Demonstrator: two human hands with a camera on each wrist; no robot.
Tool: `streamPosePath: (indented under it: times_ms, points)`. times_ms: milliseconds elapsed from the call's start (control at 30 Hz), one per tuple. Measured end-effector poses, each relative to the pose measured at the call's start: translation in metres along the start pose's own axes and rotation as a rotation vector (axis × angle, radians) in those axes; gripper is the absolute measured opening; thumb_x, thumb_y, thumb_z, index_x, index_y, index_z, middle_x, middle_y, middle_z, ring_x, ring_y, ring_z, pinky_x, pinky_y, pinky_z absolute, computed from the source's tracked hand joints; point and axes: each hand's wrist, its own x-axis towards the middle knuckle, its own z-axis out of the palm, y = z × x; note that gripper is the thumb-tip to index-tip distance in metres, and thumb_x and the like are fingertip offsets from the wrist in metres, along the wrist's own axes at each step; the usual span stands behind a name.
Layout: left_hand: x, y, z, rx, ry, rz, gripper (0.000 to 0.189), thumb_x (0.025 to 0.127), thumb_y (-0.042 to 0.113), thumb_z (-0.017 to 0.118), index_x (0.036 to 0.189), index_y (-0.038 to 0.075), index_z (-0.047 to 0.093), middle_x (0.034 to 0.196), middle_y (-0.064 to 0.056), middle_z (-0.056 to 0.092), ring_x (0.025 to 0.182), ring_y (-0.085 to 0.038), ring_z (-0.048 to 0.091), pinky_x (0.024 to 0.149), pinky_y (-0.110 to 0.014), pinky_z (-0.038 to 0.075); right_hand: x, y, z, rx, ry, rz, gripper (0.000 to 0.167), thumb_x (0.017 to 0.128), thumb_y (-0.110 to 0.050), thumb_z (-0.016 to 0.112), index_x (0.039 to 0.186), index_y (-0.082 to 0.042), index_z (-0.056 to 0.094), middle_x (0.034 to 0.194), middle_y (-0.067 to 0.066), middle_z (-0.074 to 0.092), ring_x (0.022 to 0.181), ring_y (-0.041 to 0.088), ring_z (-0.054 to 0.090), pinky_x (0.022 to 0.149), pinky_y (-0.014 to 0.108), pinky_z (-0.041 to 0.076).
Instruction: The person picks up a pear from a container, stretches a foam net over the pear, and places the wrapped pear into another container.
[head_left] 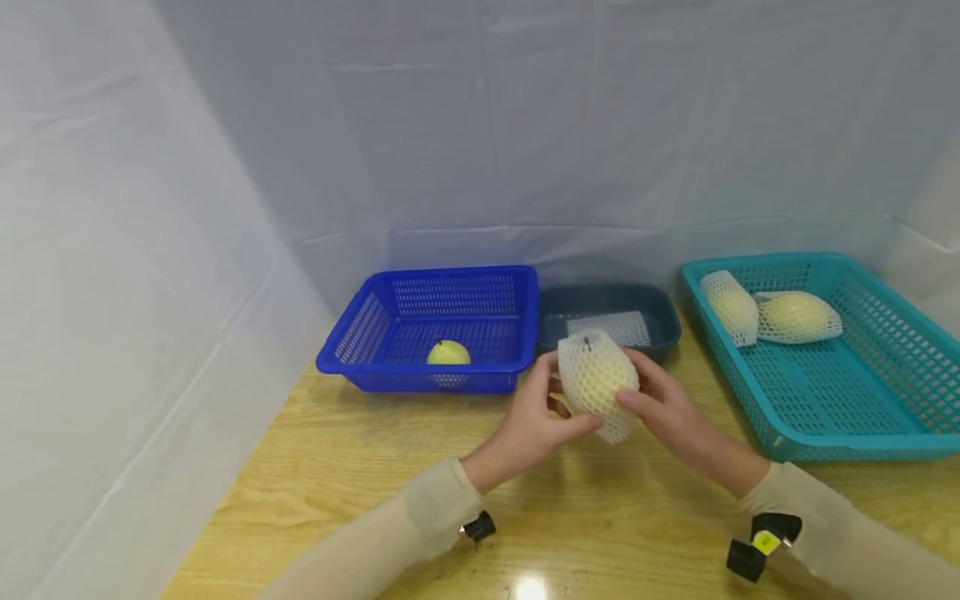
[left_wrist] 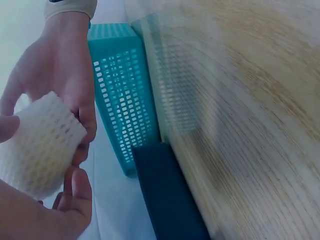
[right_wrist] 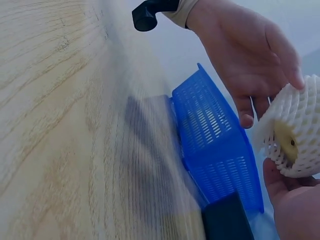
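A yellow pear [head_left: 597, 379] in a white foam net sleeve [left_wrist: 42, 145] is held up between both hands over the front of the table. My left hand [head_left: 531, 421] grips it from the left, thumb along its lower side. From the right, my right hand [head_left: 678, 421] holds it with the thumb on the net and the fingers behind. The stem shows through the net at the top in the head view. In the right wrist view the sleeve's open end [right_wrist: 285, 142] bares the pear's bottom.
A blue basket [head_left: 427, 377] at the left contains one bare pear [head_left: 448, 352]. Behind the hands, a dark teal tray [head_left: 667, 329] holds flat foam net [head_left: 611, 327]. On the right, a teal basket [head_left: 862, 446] has two netted pears [head_left: 798, 317]. White sheeting [head_left: 480, 125] encloses the wooden table [head_left: 360, 450].
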Motion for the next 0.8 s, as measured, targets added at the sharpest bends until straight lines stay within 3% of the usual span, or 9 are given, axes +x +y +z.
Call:
streamPosePath:
  times_ms: [233, 433, 600, 800]
  points:
    - [-0.002, 0.008, 0.005, 0.059, 0.022, -0.049, 0.082, 0.081, 0.027, 0.086, 0.147, 0.015, 0.039, 0.13, -0.001, 0.05, 0.103, -0.014, 0.055, 0.075, -0.026, 0.055, -0.002, -0.002, 0.006, -0.13, 0.089, 0.058, 0.059, 0.105, -0.01, 0.05, 0.156, 0.001, 0.024, 0.137, 0.016, 0.048, 0.111, 0.009, 0.06, 0.087, 0.024, 0.055]
    - [0.001, 0.006, 0.011, -0.038, 0.04, -0.08, 0.08, 0.081, 0.026, 0.085, 0.146, 0.017, 0.039, 0.131, -0.002, 0.048, 0.107, -0.013, 0.057, 0.08, -0.026, 0.058, -0.002, -0.002, 0.012, -0.175, 0.103, 0.106, 0.061, 0.104, -0.013, 0.053, 0.158, -0.006, 0.024, 0.143, 0.026, 0.042, 0.113, 0.008, 0.059, 0.087, 0.024, 0.055]
    - [0.003, 0.002, 0.011, -0.093, 0.053, -0.073, 0.076, 0.081, 0.017, 0.083, 0.145, 0.012, 0.041, 0.13, -0.007, 0.054, 0.108, -0.016, 0.059, 0.082, -0.028, 0.059, -0.003, 0.0, 0.014, -0.165, 0.103, 0.108, 0.062, 0.104, -0.013, 0.054, 0.157, -0.005, 0.024, 0.145, 0.024, 0.041, 0.117, 0.005, 0.057, 0.089, 0.023, 0.054]
    - [0.003, -0.002, 0.005, -0.114, 0.013, -0.081, 0.077, 0.082, 0.013, 0.081, 0.146, 0.011, 0.04, 0.131, -0.01, 0.055, 0.109, -0.016, 0.06, 0.084, -0.029, 0.058, -0.004, 0.003, 0.006, -0.12, 0.061, 0.063, 0.054, 0.107, -0.013, 0.043, 0.156, 0.0, 0.024, 0.135, 0.001, 0.053, 0.113, 0.005, 0.059, 0.088, 0.024, 0.054]
